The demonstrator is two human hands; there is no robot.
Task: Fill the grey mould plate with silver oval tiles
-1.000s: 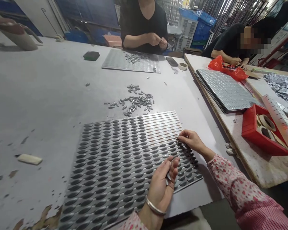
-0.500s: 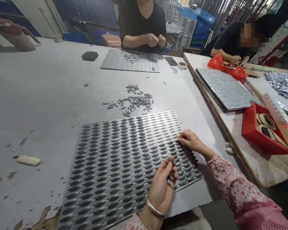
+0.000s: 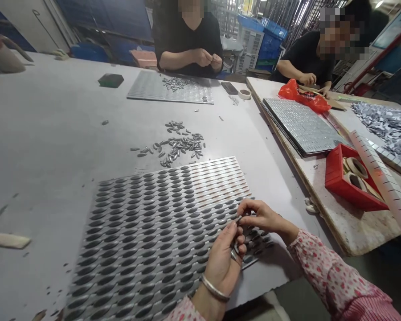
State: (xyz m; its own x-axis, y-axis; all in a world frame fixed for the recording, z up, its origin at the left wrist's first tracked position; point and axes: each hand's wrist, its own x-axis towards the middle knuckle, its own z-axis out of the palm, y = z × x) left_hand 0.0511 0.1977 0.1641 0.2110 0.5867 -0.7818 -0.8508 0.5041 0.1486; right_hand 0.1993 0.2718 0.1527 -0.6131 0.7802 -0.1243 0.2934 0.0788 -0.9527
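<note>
Over from the right edge of the board (image 3: pixel 218 180) comes the right hand (image 3: pixel 259 216), meeting the fingertips of the left hand (image 3: pixel 223 254), which pinches a small grey piece (image 3: pixel 239 220) between thumb and forefinger! Whether the right hand grips that piece too, I can't tell, but it's up there above the board's near right part, between the two hands. Grey ovals (image 3: pixel 146 239) fill all but the board's pale far-right corner, and past its far edge loose pieces (image 3: pixel 183 145) lie scattered on the desk (image 3: pixel 53 147).
</note>
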